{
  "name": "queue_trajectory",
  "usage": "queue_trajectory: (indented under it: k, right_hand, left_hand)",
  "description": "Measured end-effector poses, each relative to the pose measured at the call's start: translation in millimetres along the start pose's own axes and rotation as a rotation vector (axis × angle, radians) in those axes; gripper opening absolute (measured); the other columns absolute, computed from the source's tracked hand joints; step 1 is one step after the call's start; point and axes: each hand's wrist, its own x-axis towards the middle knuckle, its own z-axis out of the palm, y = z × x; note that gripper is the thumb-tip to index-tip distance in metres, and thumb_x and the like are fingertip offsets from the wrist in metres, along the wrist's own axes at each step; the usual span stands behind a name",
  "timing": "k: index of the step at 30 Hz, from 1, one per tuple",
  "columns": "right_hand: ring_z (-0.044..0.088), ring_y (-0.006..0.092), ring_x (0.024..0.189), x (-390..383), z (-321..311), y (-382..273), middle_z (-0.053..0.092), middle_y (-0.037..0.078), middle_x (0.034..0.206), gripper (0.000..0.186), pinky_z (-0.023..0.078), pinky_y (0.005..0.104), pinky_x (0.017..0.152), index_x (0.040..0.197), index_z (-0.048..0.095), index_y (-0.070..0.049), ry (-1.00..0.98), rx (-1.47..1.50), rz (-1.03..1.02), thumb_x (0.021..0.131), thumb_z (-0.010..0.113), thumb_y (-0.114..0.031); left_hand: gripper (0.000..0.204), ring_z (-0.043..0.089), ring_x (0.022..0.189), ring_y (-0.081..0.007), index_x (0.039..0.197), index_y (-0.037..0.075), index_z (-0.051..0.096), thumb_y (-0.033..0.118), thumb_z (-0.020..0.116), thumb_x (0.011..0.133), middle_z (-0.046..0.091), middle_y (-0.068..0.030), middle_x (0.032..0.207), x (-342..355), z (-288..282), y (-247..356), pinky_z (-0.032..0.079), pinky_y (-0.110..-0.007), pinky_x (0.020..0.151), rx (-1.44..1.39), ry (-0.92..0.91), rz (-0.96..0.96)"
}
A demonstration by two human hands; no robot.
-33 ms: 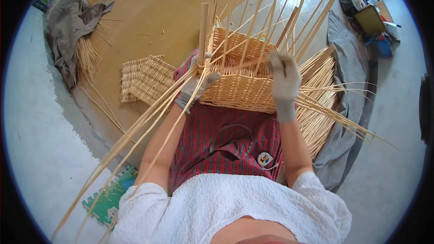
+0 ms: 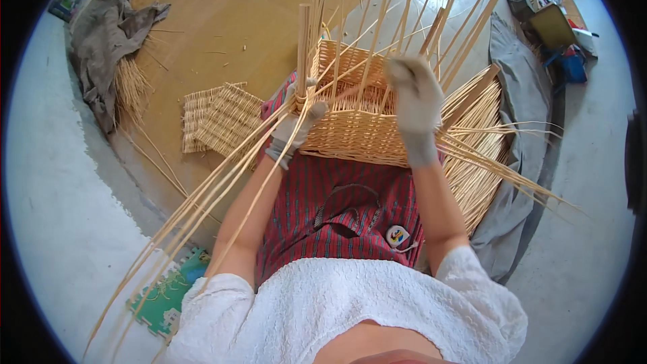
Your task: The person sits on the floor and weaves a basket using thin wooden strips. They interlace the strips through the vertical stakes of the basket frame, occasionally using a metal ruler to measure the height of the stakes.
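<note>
A rectangular woven wicker basket [image 2: 352,140] rests on a red striped cloth [image 2: 337,226] over my lap, with long upright canes [image 2: 369,47] and loose strands [image 2: 216,180] trailing out at the left corner. My gloved left hand [image 2: 294,133] grips that corner and its strands, beside a thick upright cane [image 2: 302,50]. My gloved right hand [image 2: 414,94] is raised over the basket's right part, fingers curled and pinched, blurred; a faint brownish strand runs toward it, but what exactly it holds I cannot make out.
Two woven mats [image 2: 219,121] lie left. A cane bundle [image 2: 472,182] and grey cloth [image 2: 519,148] are at right. A dark draped cloth [image 2: 101,40] with thin strands is far left, a cluttered box [image 2: 549,27] back right, a green foam mat [image 2: 158,296] lower left.
My right hand has moved upward and slightly left, away from me. My left hand stays at the basket's corner.
</note>
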Motion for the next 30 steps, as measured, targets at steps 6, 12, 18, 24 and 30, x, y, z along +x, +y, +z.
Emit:
queue_trajectory:
  k: [6,12,18,24,30]
  right_hand:
    - [0.073,0.025,0.098,64,56,-27,0.068,0.011,0.126,0.044,0.058,0.0328,0.086,0.142,0.057,-0.006,-0.09,-0.226,-0.09,0.098,0.058,-0.003]
    - [0.074,0.0201,0.102,-119,-47,59,0.074,0.011,0.106,0.026,0.061,0.0279,0.074,0.128,0.061,-0.006,0.102,0.315,0.46,0.11,0.051,-0.021]
    - [0.071,0.0191,0.108,-136,-59,69,0.072,0.009,0.121,0.022,0.059,0.0281,0.074,0.121,0.068,-0.007,0.265,0.612,0.47,0.105,0.063,-0.022]
    - [0.07,0.0138,0.102,-144,-59,79,0.074,0.005,0.113,0.016,0.056,0.0244,0.073,0.117,0.069,-0.007,0.223,0.529,0.537,0.101,0.069,-0.01]
    - [0.07,0.023,0.106,-15,-3,23,0.072,0.012,0.121,0.032,0.055,0.0361,0.082,0.133,0.06,-0.006,0.226,-0.147,-0.191,0.101,0.062,-0.008]
  left_hand:
    - [0.067,0.061,0.115,-0.0173,0.143,0.006,0.055,0.036,0.084,0.09,0.062,-0.0066,0.133,-1,8,-8,0.054,-0.031,0.096,-0.003,0.093,0.042]
    - [0.061,0.062,0.104,-0.0154,0.142,0.005,0.051,0.02,0.082,0.092,0.064,-0.0048,0.122,0,13,-11,0.055,-0.029,0.09,-0.057,0.178,-0.05]
    - [0.039,0.059,0.107,-0.0164,0.132,0.001,0.053,0.008,0.071,0.098,0.062,-0.0072,0.119,-39,38,19,0.051,-0.034,0.096,-0.08,0.375,0.098]
    - [0.014,0.065,0.082,-0.0176,0.115,0.001,0.06,0.011,0.059,0.105,0.064,-0.0101,0.102,-47,75,48,0.055,-0.031,0.075,0.518,0.002,0.123]
    - [0.032,0.048,0.047,-0.0063,0.096,0.004,0.062,0.034,0.06,0.107,0.053,0.0006,0.066,-11,85,28,0.04,-0.027,0.043,0.539,-0.117,-0.181]
